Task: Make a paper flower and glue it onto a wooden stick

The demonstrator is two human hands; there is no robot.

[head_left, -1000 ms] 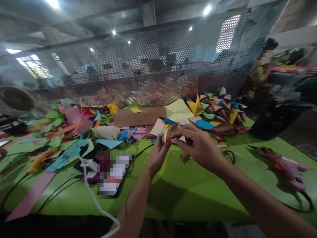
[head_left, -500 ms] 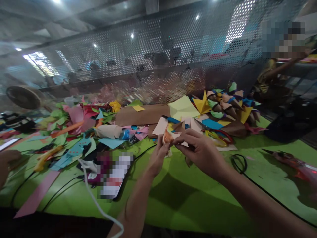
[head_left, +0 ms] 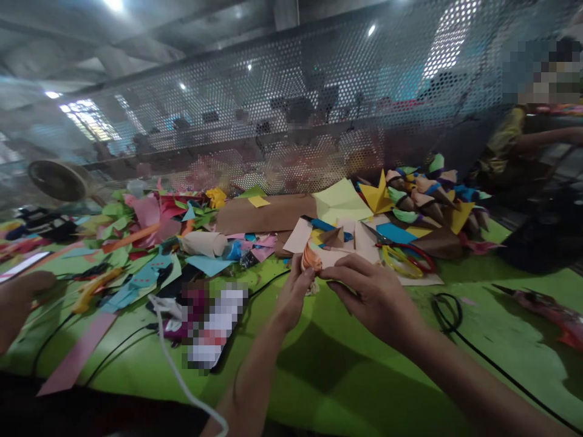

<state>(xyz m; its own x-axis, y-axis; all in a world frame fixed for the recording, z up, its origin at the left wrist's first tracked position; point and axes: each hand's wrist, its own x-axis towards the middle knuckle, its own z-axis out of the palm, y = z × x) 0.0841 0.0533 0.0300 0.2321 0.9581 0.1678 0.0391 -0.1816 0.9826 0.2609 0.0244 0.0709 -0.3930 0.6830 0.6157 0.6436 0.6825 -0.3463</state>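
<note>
Between my two hands is a small rolled orange piece (head_left: 311, 257) with pale streaks, which looks like a paper flower bud. My left hand (head_left: 292, 298) is closed around its lower part, thumb in front. From the other side my right hand (head_left: 364, 291) pinches at the bud's right edge, its thumb and index fingertips close together. What lies exactly between those fingertips is too small to make out. Just behind the bud lie pale paper sheets (head_left: 298, 235) and a blue tool (head_left: 325, 226). Red-and-yellow-handled scissors (head_left: 410, 258) rest to the right.
A phone (head_left: 218, 328), a white cable (head_left: 175, 364) and a yellow glue gun (head_left: 93, 288) lie left on the green table (head_left: 346, 382). Another person's hand (head_left: 22, 303) is at far left. Paper scraps (head_left: 146, 218), cone-shaped pieces (head_left: 426, 191) and a perforated screen (head_left: 273, 121) stand behind.
The view has shifted slightly, so the table's contents sit a little further right. Both hands stay on the orange bud. The person's hand at far left shows more.
</note>
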